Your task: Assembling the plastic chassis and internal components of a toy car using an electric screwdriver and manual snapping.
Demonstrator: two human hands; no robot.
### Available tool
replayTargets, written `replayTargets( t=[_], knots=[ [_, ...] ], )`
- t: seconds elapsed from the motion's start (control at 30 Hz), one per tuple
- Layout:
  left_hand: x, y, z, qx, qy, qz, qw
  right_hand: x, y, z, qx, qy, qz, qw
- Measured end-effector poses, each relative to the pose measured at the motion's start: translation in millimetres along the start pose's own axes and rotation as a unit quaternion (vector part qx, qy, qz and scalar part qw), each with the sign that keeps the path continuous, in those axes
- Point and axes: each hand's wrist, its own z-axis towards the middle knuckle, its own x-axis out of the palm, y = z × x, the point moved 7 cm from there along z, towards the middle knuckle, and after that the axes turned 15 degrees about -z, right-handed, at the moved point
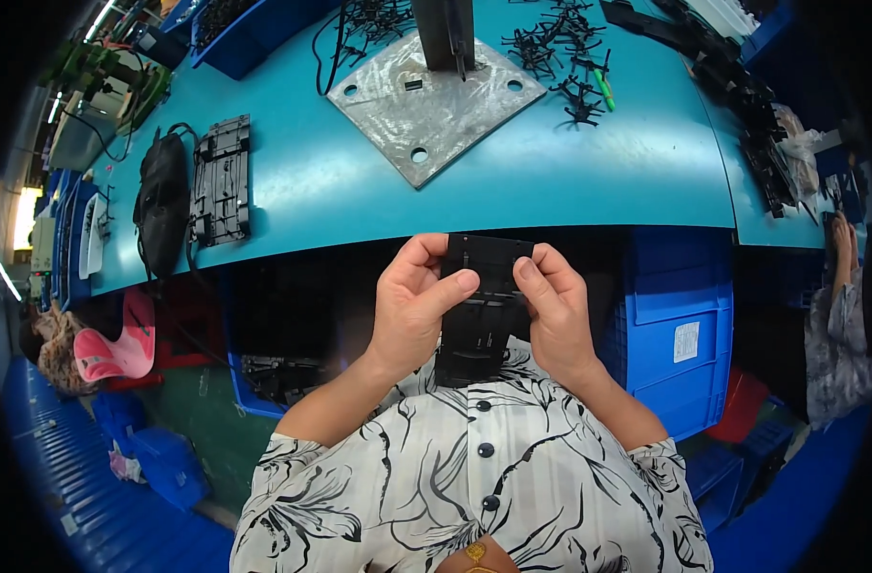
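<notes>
Between my two hands, just off the table's near edge, is a long black plastic panel [474,329] with slots and raised ribs. My left hand [412,310] grips its upper left side, thumb lying on the face. On the opposite side my right hand [557,310] pinches the upper right corner, thumb on top and fingers behind. The panel's lower end hangs toward my lap. Parts of its edges are hidden by my fingers.
A metal base plate with a post [398,124] stands on the teal table [627,172]. Black plastic clips [574,95] lie beside a green pen [603,89]. At left are a black bag [163,201] and a black frame part [223,181]. A blue crate [675,325] stands right; another person's hand [842,248] is far right.
</notes>
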Motion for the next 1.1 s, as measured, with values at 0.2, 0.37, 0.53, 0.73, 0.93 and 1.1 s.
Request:
replayTargets(
  t=[0.2,0.37,0.53,0.73,0.93,1.1],
  knots=[
    [1.2,-2.2,1.1,-0.005,0.002,-0.009,1.000,4.3,3.6,5.5,0.002,-0.003,0.018,1.000],
    [-1.0,-3.8,2.6,0.000,-0.024,-0.021,0.999,6.0,6.2,9.5,-0.008,-0.005,-0.005,1.000],
    [-4.9,-5.0,4.0,-0.027,-0.057,-0.059,0.996,9.1,5.4,10.4,-0.007,-0.005,-0.027,1.000],
    [-7.1,-6.1,4.2,-0.061,-0.064,-0.084,0.993,12.8,9.4,6.8,-0.011,-0.025,-0.037,0.999],
    [-11.0,-1.0,0.6,-0.061,-0.075,-0.066,0.993,12.9,3.5,2.8,-0.012,-0.029,-0.048,0.998],
    [-8.5,-3.6,-3.6,-0.047,-0.081,-0.063,0.994,14.1,4.3,-7.3,-0.053,0.013,-0.095,0.994]
  ],
)
